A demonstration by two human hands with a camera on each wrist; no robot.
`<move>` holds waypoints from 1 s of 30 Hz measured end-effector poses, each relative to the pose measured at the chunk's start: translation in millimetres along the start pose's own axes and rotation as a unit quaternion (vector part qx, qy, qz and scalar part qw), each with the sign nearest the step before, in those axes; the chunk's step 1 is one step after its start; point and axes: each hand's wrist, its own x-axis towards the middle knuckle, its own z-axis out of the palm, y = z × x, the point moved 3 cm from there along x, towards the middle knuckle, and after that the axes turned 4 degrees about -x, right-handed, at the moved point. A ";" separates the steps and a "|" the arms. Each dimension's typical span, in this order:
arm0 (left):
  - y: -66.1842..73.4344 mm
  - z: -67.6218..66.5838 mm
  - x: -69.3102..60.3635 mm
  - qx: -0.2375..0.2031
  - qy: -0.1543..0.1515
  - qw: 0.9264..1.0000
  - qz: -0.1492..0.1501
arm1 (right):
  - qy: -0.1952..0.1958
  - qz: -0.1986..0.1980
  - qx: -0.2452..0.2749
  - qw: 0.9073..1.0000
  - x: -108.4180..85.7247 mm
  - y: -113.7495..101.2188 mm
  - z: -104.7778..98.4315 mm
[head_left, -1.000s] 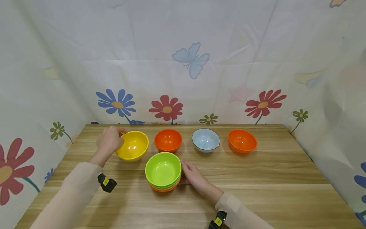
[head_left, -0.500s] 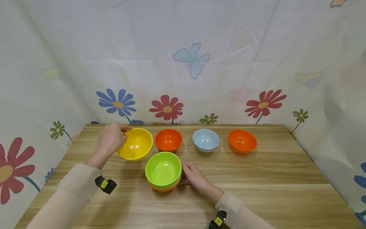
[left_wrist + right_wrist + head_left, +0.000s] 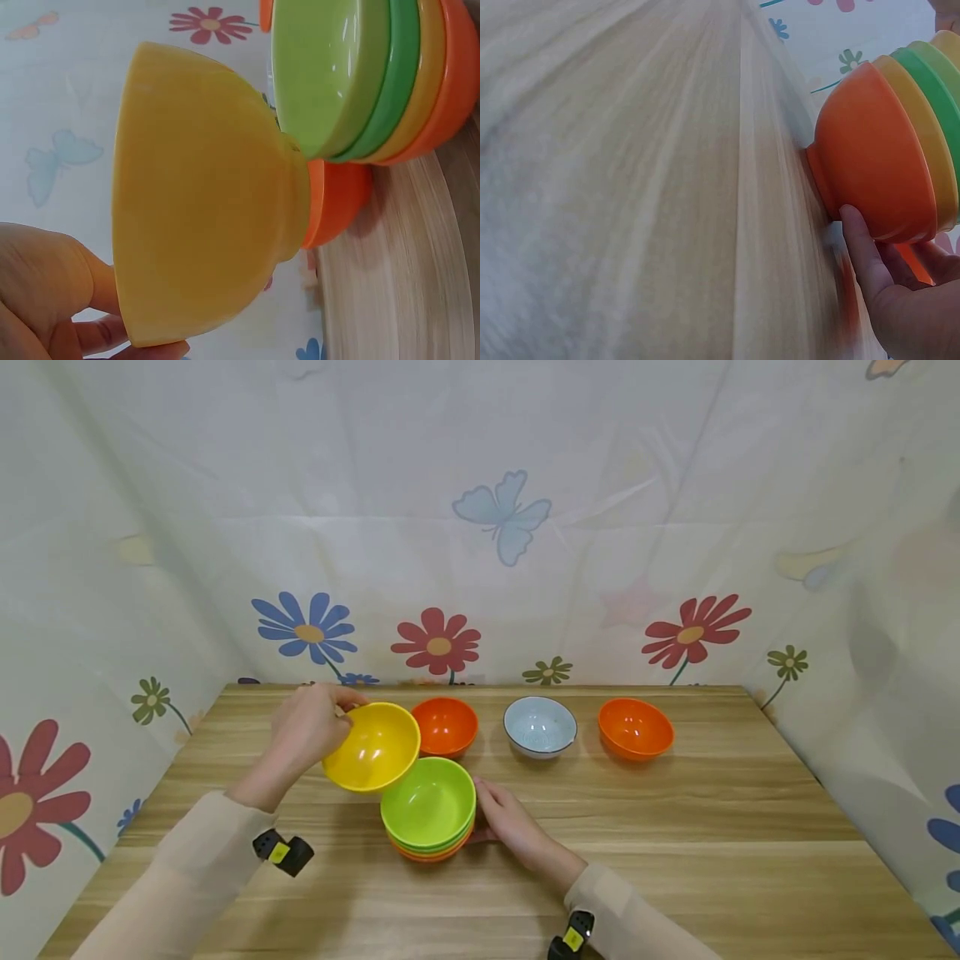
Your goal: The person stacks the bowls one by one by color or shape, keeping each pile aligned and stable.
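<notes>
In the head view my left hand [image 3: 311,727] pinches the left rim of a yellow bowl [image 3: 375,747], held up and tilted. Its lower right edge overlaps the top of a stack of bowls in that view. The left wrist view shows the yellow bowl [image 3: 202,202] side-on, thumb and fingers at its rim. Light green [image 3: 429,806] is the uppermost bowl of the stack; below it come green [image 3: 405,75], yellow [image 3: 424,90] and orange [image 3: 874,150] ones. My right hand [image 3: 517,827] rests against the stack's right side, fingers touching the orange bowl, palm away from it.
Behind the stack stands a red-orange bowl [image 3: 447,727], partly covered by the yellow one. Farther right are a pale blue bowl with a dark rim [image 3: 540,727] and an orange bowl [image 3: 636,729]. A flowered cloth [image 3: 600,568] hangs behind the wooden table [image 3: 712,802].
My left hand has carried the yellow bowl rightward, from the table's left side to the edge of the stack. The right hand and the other bowls have stayed in place.
</notes>
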 end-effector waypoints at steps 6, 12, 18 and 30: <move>11.0 7.5 -3.1 -0.003 -0.011 1.000 0.014 | -0.001 0.000 -0.003 1.000 -0.4 -0.1 -0.3; 20.6 15.5 -5.0 -0.015 -0.023 0.999 0.026 | 0.000 0.002 -0.001 1.000 -0.4 0.7 -0.6; 28.3 23.8 -6.8 -0.039 -0.042 0.998 0.021 | -0.001 0.002 -0.002 1.000 -0.8 0.6 -0.5; 32.1 45.2 -9.2 -0.068 -0.066 0.995 0.032 | -0.003 -0.003 0.002 1.000 0.4 1.1 -0.7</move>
